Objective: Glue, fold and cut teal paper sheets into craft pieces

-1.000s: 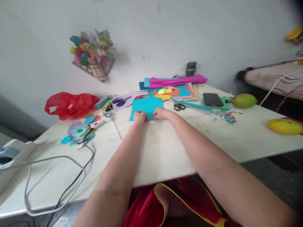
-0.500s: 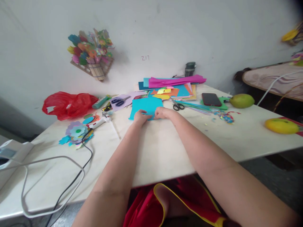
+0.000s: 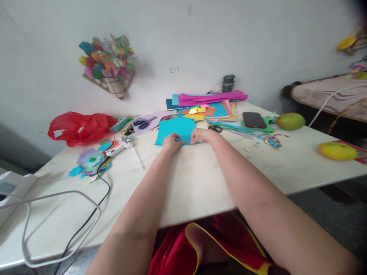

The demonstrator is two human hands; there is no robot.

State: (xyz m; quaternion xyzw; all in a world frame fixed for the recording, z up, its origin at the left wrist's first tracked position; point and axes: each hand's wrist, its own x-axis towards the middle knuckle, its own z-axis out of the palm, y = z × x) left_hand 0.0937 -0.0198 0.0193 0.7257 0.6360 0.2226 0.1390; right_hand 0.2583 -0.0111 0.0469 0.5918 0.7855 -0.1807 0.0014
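Observation:
A bright blue sheet of paper (image 3: 175, 128) lies on the pale table, its near edge towards me. My left hand (image 3: 172, 143) presses on the near edge left of the middle, fingers bent and pointing right. My right hand (image 3: 200, 136) is curled on the near right part of the sheet, its fingertips closed at the paper's edge. A small gap of blue paper shows between the two hands. Black-handled scissors (image 3: 215, 128) lie just beyond my right wrist, and dark blue scissors (image 3: 141, 123) rest on lilac paper to the left.
On the table (image 3: 197, 179), a glue gun (image 3: 119, 148) and paper flowers (image 3: 92, 160) lie left, near a red plastic bag (image 3: 82, 128). Coloured papers (image 3: 212, 100) are stacked behind. A phone (image 3: 254, 120), green mango (image 3: 290, 121) and yellow mango (image 3: 337, 151) sit right. Cables (image 3: 99, 212) loop front left.
My right hand has shifted slightly right along the near edge, widening the gap between the hands. The left hand stays at the paper. The whole view has moved a little.

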